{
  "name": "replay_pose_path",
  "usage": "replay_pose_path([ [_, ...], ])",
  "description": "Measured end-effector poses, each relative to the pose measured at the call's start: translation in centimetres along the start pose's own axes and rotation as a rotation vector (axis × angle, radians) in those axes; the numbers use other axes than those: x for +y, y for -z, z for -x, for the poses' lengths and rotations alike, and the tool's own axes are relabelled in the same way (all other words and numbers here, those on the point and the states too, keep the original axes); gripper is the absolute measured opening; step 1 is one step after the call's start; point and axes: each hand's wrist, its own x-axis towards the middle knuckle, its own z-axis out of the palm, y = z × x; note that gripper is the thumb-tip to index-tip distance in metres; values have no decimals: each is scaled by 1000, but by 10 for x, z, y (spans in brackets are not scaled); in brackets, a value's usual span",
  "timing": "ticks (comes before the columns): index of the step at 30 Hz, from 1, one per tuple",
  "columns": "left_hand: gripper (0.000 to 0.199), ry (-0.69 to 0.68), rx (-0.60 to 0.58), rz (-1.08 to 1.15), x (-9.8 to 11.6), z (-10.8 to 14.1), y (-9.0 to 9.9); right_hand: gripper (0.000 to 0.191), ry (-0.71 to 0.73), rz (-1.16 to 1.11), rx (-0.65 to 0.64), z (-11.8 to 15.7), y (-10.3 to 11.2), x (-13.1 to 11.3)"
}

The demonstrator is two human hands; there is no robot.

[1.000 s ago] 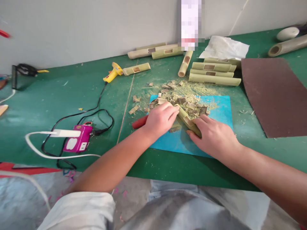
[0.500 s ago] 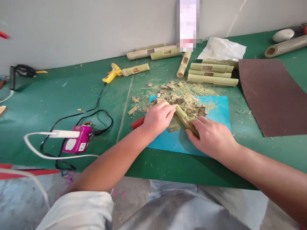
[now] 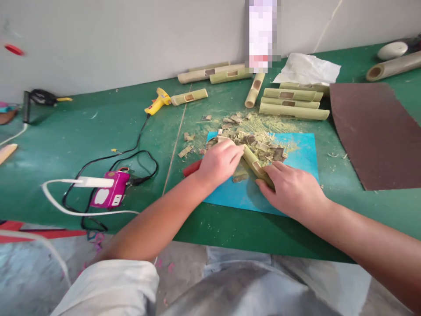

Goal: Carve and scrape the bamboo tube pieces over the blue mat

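Note:
A green bamboo tube with a cut opening lies at a slant over a blue sheet. My right hand is wrapped round its near end. At the far end my left hand is closed, its fingertips touching or beside the tube's rim; whether they pinch something small is hidden. A red object sticks out from under my left hand. Bamboo chips and yellowish shavings are heaped just beyond both hands.
More cut bamboo tubes lie at the back, near a white tissue. A dark brown sheet is at the right. On the left are a yellow glue gun, a purple power socket and loose cables.
The whole view has shifted slightly. Both hands keep nearly the same places at the bamboo tube.

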Motion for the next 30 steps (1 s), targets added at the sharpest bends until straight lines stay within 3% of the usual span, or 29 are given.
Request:
replay_pose_path([
  [3,20,-74,-82,41,2,1,0,28,10,5,-3,0,0,0],
  [7,21,-7,-16,20,0,1,-1,27,-3,5,4,0,0,0],
  [11,20,-34,-63,83,0,0,0,21,-21,-27,27,1,-1,1],
  [14,20,47,-19,53,3,0,1,19,-52,-29,49,1,-1,0],
  [18,21,-8,-104,99,4,1,2,18,-21,-14,65,1,-1,0],
  [22,20,2,-9,5,-1,1,0,23,6,-13,101,1,-2,1],
  [26,20,-104,-91,-22,-4,-1,-3,24,24,-26,122,2,-4,2],
  [30,22,-5,13,-17,-6,-2,-3,18,-14,-51,143,2,-4,1],
])
